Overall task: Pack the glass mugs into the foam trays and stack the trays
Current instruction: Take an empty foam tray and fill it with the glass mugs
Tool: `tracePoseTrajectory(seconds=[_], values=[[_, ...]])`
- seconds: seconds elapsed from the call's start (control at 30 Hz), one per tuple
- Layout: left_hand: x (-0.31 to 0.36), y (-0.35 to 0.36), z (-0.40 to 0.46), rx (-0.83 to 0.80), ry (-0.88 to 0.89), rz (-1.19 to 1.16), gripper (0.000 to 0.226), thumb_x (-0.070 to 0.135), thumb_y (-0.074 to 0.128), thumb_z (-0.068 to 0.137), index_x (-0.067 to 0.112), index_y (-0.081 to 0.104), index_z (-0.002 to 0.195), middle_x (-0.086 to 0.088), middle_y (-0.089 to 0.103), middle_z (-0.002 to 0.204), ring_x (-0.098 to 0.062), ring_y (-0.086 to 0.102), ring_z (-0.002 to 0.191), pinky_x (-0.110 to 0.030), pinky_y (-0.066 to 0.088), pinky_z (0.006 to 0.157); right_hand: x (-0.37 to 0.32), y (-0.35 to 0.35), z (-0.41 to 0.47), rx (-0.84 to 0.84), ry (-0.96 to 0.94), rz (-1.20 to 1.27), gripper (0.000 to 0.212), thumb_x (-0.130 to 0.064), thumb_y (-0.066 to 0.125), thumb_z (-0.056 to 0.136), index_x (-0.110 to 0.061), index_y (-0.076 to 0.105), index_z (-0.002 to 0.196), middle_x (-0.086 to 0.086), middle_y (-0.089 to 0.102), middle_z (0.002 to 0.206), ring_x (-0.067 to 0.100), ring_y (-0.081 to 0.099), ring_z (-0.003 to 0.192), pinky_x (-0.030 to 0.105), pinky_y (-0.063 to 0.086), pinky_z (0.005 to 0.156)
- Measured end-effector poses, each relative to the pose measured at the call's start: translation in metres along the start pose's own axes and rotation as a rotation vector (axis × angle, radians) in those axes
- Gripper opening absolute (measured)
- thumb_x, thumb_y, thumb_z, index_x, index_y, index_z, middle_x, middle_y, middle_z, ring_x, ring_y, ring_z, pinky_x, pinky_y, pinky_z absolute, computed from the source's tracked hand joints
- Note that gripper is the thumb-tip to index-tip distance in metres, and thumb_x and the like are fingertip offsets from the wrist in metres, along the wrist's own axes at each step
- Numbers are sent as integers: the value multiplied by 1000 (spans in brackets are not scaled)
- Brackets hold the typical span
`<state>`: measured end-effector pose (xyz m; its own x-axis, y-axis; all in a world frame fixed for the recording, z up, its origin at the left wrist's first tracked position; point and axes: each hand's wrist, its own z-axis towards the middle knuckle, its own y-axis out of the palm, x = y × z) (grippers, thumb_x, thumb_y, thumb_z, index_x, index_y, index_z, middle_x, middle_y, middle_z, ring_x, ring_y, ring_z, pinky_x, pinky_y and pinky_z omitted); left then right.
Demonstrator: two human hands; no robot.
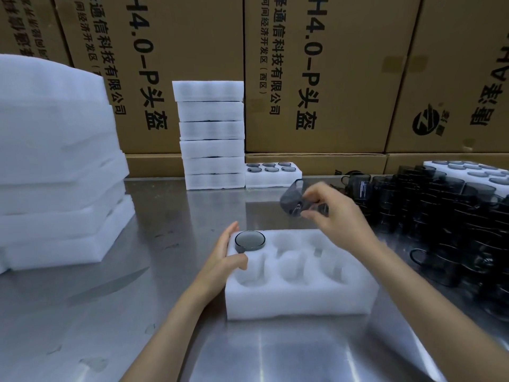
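Observation:
A white foam tray (300, 301) with six round pockets lies on the steel table in front of me. One dark glass mug (249, 241) sits in its far-left pocket; the other pockets are empty. My left hand (225, 257) rests against the tray's left side beside that mug, fingers straight and thumb on the foam. My right hand (338, 213) holds a second smoky glass mug (296, 199) tilted in the air above the tray's far edge. A big heap of dark mugs (440, 216) lies at the right.
A stack of several filled foam trays (210, 133) stands at the back, with one filled tray (272, 175) beside it. Empty foam sheets (55, 166) are piled at the left. Another filled tray (473, 172) sits behind the mug heap. Cardboard boxes (316, 78) line the back.

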<state>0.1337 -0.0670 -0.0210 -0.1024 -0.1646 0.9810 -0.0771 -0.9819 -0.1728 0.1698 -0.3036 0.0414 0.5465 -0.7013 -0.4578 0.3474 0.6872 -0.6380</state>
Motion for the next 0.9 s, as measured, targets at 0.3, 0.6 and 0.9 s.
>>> tracePoseTrajectory(seconds=[0.3,0.6,0.9], values=[[-1,0,1,5,4,8,91,19,52,53,34,34,141,32,41,124,12,44,112,-6,39,77,-20,10,-18,-341,-220,-569,15,-27,44,98,-27,46,113,-8,40,108,14,37,103,27,25,52],[-2,0,0,11,2,-2,93,19,51,53,34,32,143,18,36,141,-6,37,127,-15,36,86,-27,10,-21,-488,-221,-629,19,-32,39,100,-25,40,117,-4,38,109,17,35,106,29,29,58],[0,0,-1,-6,5,29,93,20,52,54,34,31,143,12,33,145,-8,34,131,-22,32,96,-34,9,-22,-567,-147,-596,22,-30,37,100,-20,41,119,0,43,113,20,35,109,36,40,73]])
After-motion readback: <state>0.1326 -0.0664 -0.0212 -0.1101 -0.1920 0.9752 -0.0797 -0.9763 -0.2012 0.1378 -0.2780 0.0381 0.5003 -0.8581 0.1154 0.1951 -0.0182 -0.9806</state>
